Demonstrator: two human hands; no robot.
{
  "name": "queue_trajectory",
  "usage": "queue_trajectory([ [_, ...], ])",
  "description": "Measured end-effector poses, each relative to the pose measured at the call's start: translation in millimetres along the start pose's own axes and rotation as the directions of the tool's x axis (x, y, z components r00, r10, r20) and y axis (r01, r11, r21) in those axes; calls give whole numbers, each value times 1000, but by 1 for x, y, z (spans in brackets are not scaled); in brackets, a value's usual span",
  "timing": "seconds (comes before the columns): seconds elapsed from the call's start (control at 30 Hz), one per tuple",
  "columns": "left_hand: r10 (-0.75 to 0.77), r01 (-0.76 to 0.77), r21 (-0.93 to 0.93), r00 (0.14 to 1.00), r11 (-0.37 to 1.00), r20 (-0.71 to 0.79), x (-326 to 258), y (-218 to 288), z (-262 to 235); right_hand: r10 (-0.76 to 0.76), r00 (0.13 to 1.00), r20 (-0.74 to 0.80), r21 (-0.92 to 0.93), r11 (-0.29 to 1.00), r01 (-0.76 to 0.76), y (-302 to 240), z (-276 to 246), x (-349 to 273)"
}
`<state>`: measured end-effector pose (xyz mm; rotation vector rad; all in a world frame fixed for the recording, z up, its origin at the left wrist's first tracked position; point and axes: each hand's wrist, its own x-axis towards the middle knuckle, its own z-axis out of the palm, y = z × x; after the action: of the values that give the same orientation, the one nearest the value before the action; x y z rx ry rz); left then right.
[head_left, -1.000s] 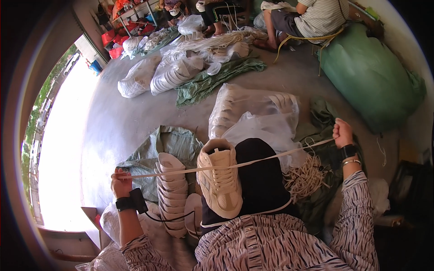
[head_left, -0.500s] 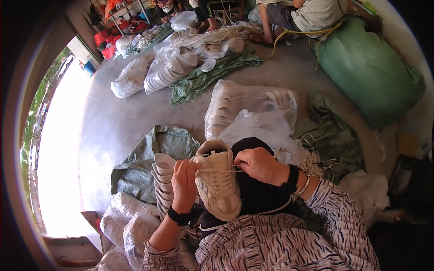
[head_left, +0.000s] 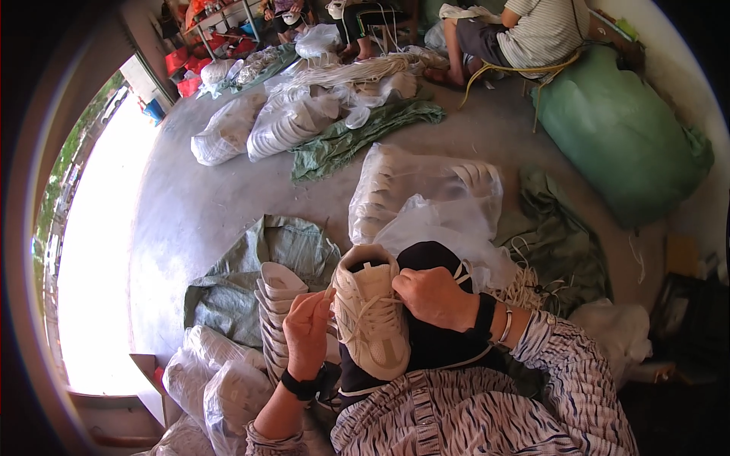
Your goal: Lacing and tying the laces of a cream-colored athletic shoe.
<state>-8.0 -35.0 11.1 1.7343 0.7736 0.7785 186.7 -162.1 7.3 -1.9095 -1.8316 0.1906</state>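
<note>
A beige sneaker rests on my dark-clad lap, its toe toward me and its collar away from me. Its pale shoelace crosses the tongue, with loose loops lying over the upper rows. On the shoe's left side, my left hand pinches a lace end between thumb and fingers. My right hand is closed at the shoe's right edge, where the lace runs into its curled fingers. Part of the lace is hidden by that hand.
Nested beige shoe uppers stand left of my lap. Ahead lies a clear plastic bag of shoes; a bundle of laces is at right. A large green sack stands far right, near a seated person.
The lace was stretched taut across the shoe between my hands; now it lies in looser loops on the tongue. My right hand has come down a little beside the shoe.
</note>
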Motion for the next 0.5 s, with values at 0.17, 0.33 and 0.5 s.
queue_trajectory([
  [0.17,-173,182,-113,981,977,84,-3,-14,6,-58,994,95,65,997,52,14,-21,4],
  [0.33,-28,20,156,998,987,47,-2,-13,5,-4,997,79,148,989,-7,19,-14,3],
  [0.5,-4,-7,281,999,960,37,0,0,10,-5,995,95,152,988,-10,22,-16,4],
])
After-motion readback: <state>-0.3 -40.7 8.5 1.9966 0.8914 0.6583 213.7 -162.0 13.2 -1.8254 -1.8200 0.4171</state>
